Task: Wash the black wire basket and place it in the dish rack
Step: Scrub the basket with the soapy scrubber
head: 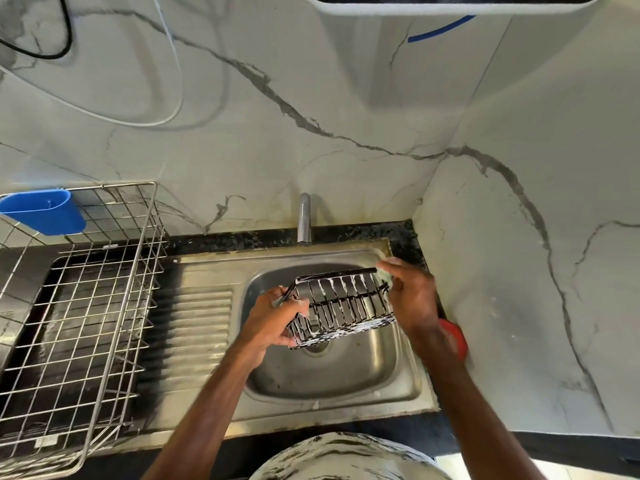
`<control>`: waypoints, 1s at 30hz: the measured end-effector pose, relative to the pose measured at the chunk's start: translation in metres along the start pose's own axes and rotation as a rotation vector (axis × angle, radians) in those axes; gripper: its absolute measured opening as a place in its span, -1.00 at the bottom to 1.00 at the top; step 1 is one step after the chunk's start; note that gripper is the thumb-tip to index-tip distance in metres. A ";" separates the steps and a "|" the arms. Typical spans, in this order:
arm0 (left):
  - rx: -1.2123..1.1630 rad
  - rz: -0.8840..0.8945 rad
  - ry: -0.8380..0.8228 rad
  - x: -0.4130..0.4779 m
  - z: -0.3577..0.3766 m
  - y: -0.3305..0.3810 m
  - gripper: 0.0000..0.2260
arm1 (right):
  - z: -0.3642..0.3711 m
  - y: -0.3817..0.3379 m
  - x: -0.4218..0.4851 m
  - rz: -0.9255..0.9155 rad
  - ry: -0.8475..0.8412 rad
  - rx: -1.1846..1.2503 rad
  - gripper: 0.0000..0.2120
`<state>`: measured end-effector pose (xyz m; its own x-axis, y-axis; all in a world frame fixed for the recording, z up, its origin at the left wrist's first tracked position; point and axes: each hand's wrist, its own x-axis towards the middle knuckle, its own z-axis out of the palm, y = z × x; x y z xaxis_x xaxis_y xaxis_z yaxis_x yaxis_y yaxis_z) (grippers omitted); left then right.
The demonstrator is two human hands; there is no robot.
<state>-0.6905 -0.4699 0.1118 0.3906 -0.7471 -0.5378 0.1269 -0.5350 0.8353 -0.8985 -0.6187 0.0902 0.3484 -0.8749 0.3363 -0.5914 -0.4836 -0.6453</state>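
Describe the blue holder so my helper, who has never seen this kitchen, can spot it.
Left of the sink stands a wire dish rack. The blue holder hangs on its far left corner, near the wall: the only blue plastic piece among bare metal wires.

No legible text, label, brand, number or sign anywhere in view. Small pale tag on the near edge of the dish rack (45,441): too blurred to read. Blue curved stripe on the white appliance (450,3) at top: a mark only, no lettering.
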 end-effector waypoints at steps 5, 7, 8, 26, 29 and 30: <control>-0.018 -0.021 0.013 0.001 0.004 0.003 -0.84 | 0.018 -0.043 -0.026 -0.298 -0.116 0.072 -0.42; -0.009 -0.020 0.004 0.002 0.004 0.003 -0.88 | 0.012 -0.030 -0.018 -0.254 -0.064 0.084 -0.45; -0.006 -0.028 -0.004 0.003 0.003 0.002 -0.90 | 0.007 -0.020 -0.012 -0.213 -0.027 0.068 -0.47; -0.026 -0.011 0.018 0.013 -0.011 -0.003 -0.90 | -0.018 0.016 0.016 -0.006 0.075 -0.016 -0.54; -0.043 -0.018 0.026 0.017 -0.009 -0.005 -0.75 | -0.004 -0.006 0.003 -0.097 0.041 -0.062 -0.55; -0.051 -0.020 0.028 0.017 -0.008 -0.005 -0.73 | 0.000 -0.015 -0.004 -0.133 0.041 -0.069 -0.54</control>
<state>-0.6777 -0.4769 0.0999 0.4128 -0.7245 -0.5520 0.1812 -0.5286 0.8293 -0.8910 -0.6084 0.0989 0.3981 -0.8024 0.4445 -0.5909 -0.5950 -0.5448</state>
